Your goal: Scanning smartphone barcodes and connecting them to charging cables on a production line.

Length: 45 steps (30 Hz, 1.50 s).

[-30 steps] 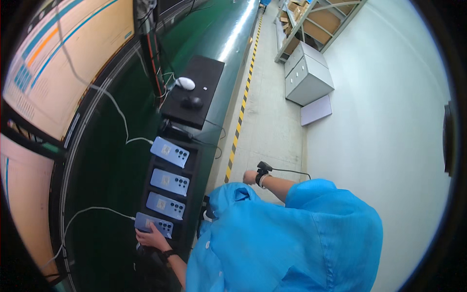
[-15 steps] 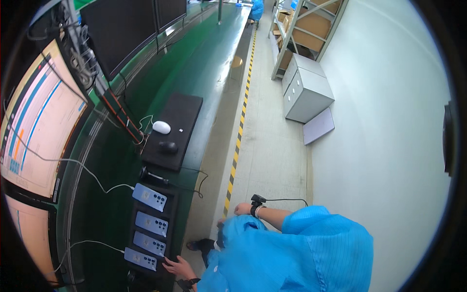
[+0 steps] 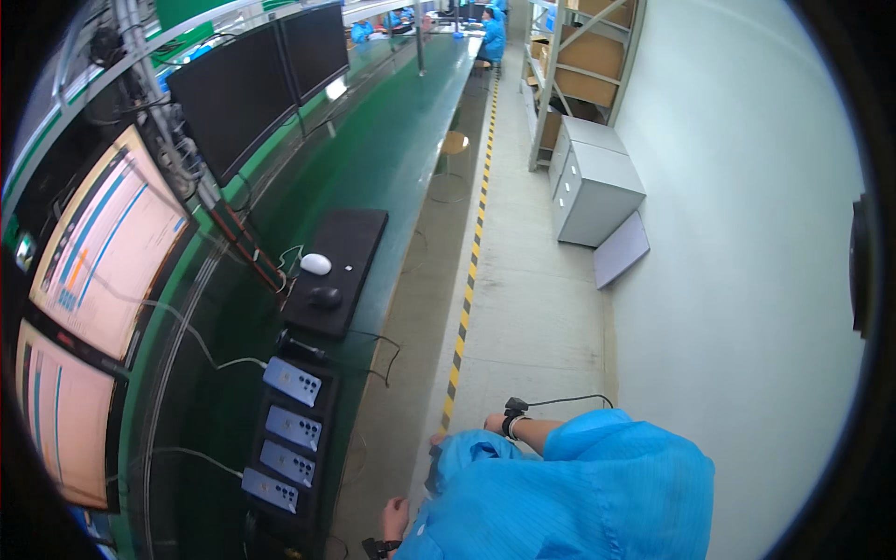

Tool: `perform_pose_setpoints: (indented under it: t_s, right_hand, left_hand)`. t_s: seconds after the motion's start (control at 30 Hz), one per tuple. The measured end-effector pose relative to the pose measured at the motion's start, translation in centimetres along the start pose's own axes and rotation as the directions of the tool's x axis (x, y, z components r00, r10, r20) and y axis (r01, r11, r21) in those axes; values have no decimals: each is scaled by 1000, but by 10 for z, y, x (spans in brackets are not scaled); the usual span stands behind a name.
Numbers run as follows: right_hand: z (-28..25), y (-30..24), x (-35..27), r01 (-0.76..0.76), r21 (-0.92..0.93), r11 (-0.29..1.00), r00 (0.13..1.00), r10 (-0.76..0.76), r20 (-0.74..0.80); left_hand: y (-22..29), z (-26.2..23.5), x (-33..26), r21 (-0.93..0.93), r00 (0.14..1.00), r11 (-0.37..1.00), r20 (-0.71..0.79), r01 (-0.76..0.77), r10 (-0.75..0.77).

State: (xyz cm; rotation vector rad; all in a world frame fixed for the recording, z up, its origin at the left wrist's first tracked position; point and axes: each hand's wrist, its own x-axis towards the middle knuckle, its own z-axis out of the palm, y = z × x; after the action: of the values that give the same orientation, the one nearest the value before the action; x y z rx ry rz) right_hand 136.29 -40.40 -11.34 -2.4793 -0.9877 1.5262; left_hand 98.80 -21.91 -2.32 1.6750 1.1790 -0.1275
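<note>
Several blue smartphones [image 3: 294,427] lie back up in a row on a dark tray [image 3: 322,399] at the bench's near left. The farthest and the nearest phone each have a white cable [image 3: 217,458] plugged in. My left hand [image 3: 396,516] is off the bench edge, right of the phones and apart from them, fingers curled in with nothing seen in them. My right hand [image 3: 495,423] is in front of my blue sleeve, over the floor side. Its fingers are mostly hidden, and no thing shows in it. Both wrists wear black straps with a small device.
Beyond the phones are a handheld scanner [image 3: 301,345] and a black mat [image 3: 359,229] with a white mouse [image 3: 315,264] and a black mouse [image 3: 325,297]. Monitors [image 3: 103,243] line the left. A stool [image 3: 455,143], grey cabinet [image 3: 602,191] and shelving [image 3: 579,65] stand farther off, with co-workers [image 3: 492,37] beyond.
My left hand has drawn back from the nearest phones, away to the right and down, and its fingers have curled in. The view has tilted upward. The phones stay in place.
</note>
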Motion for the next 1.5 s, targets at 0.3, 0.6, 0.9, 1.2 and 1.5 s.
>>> perform_pose_setpoints:
  t_s: [0.3, 0.6, 0.9, 1.2, 1.5]
  right_hand:
    - [82, -81, -4, 291, -331, 898, 956, -261, 132]
    - [197, -215, -5, 732, -462, 500, 656, -337, 675]
    - [346, -379, -57, 950, -312, 18, 306, -245, 920]
    - [542, -580, -211, 952, -63, 301, 213, -498, 840]
    - [710, -735, -318, 973, 117, 197, 18, -574, 819]
  left_hand:
    - [-82, 50, -165, -262, 967, 943, -93, 205, -236]
    - [-197, 165, -293, -731, 836, 661, -249, 170, -489]
    - [-249, 166, -338, -860, 758, 510, -314, 28, -571]
    - [-387, 46, -427, -887, 720, 457, -275, 66, -637]
    - [-538, -76, -507, -907, 340, 418, -408, -48, -847]
